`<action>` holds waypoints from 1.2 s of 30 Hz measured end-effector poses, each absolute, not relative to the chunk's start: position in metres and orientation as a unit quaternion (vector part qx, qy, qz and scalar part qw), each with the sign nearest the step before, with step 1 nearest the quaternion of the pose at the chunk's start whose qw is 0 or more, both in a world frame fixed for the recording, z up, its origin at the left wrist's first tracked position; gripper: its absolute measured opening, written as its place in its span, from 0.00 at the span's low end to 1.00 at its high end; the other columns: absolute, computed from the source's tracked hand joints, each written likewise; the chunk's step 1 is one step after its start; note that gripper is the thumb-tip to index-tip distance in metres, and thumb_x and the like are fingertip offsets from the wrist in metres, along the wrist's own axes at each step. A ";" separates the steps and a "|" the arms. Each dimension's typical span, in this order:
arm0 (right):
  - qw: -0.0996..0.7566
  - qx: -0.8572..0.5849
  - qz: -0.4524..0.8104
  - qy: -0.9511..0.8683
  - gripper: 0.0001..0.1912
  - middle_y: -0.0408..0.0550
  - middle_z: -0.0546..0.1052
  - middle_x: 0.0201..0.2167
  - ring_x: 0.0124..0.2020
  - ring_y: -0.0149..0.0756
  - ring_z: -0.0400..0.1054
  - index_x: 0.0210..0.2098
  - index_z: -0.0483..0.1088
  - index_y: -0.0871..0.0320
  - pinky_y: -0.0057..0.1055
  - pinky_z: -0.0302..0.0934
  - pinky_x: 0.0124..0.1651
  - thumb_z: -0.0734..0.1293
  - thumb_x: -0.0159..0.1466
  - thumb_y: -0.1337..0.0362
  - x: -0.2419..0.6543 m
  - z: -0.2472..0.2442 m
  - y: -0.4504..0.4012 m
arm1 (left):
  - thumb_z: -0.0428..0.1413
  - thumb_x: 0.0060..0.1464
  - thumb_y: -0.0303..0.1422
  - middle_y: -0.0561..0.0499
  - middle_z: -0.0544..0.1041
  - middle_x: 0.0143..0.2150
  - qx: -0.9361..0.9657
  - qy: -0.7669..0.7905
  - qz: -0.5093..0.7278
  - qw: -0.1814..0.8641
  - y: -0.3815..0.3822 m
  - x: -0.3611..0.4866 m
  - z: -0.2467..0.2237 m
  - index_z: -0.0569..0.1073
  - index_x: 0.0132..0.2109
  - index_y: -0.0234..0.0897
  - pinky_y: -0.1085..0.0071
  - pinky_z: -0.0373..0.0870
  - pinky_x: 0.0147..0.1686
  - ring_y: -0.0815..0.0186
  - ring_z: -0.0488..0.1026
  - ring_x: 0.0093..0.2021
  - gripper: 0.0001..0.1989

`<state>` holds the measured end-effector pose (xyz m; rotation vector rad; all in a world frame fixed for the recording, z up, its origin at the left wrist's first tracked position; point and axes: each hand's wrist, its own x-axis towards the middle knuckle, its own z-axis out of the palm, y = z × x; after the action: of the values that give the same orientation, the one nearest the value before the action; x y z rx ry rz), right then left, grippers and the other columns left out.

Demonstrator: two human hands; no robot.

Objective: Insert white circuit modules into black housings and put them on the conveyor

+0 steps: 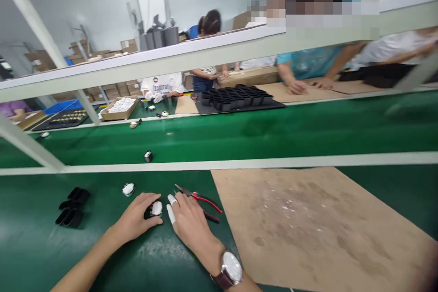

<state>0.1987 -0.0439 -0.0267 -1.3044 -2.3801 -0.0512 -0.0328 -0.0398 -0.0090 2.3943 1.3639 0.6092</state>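
Under the right hand [188, 219] — pliers [205, 200], partly hidden.

White fingertip covers; round silver watch [232, 267], brown strap [223, 279].

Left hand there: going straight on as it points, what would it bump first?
Beyond the white-topped piece between its finger and thumb, probably the right hand, though depth is unclear.
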 end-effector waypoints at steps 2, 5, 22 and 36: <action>0.248 -0.427 -0.027 -0.869 0.11 0.56 0.76 0.44 0.46 0.49 0.73 0.52 0.72 0.60 0.44 0.69 0.50 0.65 0.70 0.72 0.195 -0.033 -0.048 | 0.69 0.59 0.40 0.44 0.76 0.66 0.829 0.493 0.227 0.136 -0.056 -0.049 -0.005 0.69 0.68 0.47 0.51 0.75 0.63 0.52 0.75 0.64 0.34; 0.265 -0.386 -0.016 -0.883 0.11 0.56 0.75 0.49 0.45 0.49 0.72 0.54 0.70 0.58 0.45 0.71 0.49 0.65 0.73 0.67 0.187 -0.041 -0.052 | 0.63 0.66 0.41 0.43 0.76 0.64 0.797 0.544 0.257 0.053 -0.075 -0.089 0.011 0.70 0.67 0.47 0.53 0.75 0.63 0.52 0.74 0.64 0.26; 0.251 -0.400 0.098 -0.876 0.21 0.57 0.73 0.53 0.51 0.50 0.71 0.63 0.65 0.59 0.48 0.71 0.55 0.66 0.72 0.66 0.177 -0.030 -0.050 | 0.56 0.68 0.46 0.47 0.72 0.35 0.722 0.611 0.287 -0.150 -0.112 -0.184 0.011 0.76 0.37 0.41 0.60 0.72 0.38 0.55 0.73 0.37 0.15; 0.254 -0.407 0.152 -0.864 0.30 0.56 0.74 0.52 0.51 0.49 0.70 0.70 0.59 0.59 0.50 0.71 0.57 0.69 0.72 0.63 0.183 -0.037 -0.050 | 0.56 0.65 0.29 0.47 0.79 0.47 0.830 0.447 0.319 0.099 -0.030 -0.067 -0.010 0.64 0.33 0.40 0.68 0.75 0.41 0.64 0.79 0.40 0.11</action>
<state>0.1832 -0.0497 -0.0374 -1.1063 -2.3474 0.4117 -0.0675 -0.0304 -0.0103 2.4558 1.3216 0.9432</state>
